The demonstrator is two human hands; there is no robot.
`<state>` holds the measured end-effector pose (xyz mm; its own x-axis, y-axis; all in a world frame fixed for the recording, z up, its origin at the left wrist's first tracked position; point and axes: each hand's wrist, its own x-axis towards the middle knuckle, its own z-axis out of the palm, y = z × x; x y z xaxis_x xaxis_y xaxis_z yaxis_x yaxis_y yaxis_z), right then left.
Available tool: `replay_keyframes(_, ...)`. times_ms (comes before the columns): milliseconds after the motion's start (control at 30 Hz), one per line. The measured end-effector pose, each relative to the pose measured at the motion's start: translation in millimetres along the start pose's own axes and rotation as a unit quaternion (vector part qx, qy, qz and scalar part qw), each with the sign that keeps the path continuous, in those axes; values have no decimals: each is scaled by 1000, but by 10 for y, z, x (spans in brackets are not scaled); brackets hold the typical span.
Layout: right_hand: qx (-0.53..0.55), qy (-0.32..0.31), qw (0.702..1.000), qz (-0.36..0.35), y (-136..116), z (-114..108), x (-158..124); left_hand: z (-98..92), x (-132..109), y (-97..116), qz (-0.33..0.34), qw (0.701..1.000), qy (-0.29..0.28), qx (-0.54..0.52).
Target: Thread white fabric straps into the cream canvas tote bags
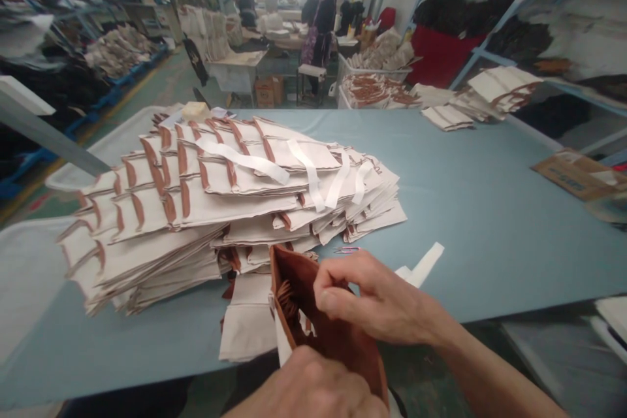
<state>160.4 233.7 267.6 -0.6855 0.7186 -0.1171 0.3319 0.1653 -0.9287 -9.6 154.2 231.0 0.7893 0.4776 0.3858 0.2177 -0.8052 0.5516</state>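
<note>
A cream cloth bag (336, 333) with a brown lining stands open-mouthed at the table's near edge, partly over my side of it. Dark brown folds show inside its mouth. My left hand (313, 382) is closed on the near rim, its fingertips hidden. Over the mouth, my right hand (372, 294) is closed with thumb and fingers curled at the opposite rim; what lies between them is mostly hidden. Just beyond that hand lie small thread snips (347, 249) with pinkish handles.
A large layered pile of cream and brown cloth pieces (235, 196) covers the table's left half, with white strips (306, 173) on top. Another white strip (426, 264) lies right of my hand. A cardboard box (578, 173) sits at the right edge. A person (318, 26) stands behind.
</note>
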Motion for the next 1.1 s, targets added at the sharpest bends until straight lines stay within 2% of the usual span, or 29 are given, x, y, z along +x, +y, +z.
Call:
replay_keyframes(67, -59, -26, 997, 46, -6, -33, 102, 72, 96, 18, 3, 1000, 5, 23)
replay_keyframes(133, -124, -78, 987, 63, -10, -49, 202, 139, 197, 32, 9, 998, -13, 55)
replay_keyframes(200, -166, -121, 977, 61, -2, -37, 279, 200, 264, 36, 17, 995, -43, 88)
replay_keyframes(333, -203, -147, 967, 43, 58, 40, 344, 296, 291, 24, 29, 989, -74, 122)
replay_keyframes(400, -176, -168, 968, 53, 83, 61, 333, 315, 295, 27, 41, 988, -62, 134)
replay_keyframes(500, -43, -197, 976, 76, 86, 34, 246, 278, 311, 36, 47, 985, -37, 163)
replay_keyframes(567, 20, -182, 981, 60, 70, -9, 138, 197, 299, 18, 20, 983, 15, 184)
replay_keyframes(667, -11, -123, 992, -9, 29, -63, -58, -8, 201, -71, -70, 980, 103, 152)
replay_keyframes(733, -61, -80, 994, -44, 0, -70, -162, -161, 102, -153, -121, 984, 91, 92)
replay_keyframes(833, -86, -38, 993, -70, -25, -40, -210, -306, -23, -257, -145, 982, 91, 83)
replay_keyframes(933, -79, -40, 993, -76, -6, 13, -151, -312, -86, -305, -161, 979, 91, 82)
replay_keyframes(1100, -74, -74, 994, -40, 88, 125, -62, -294, -117, -336, -174, 976, 94, 95)
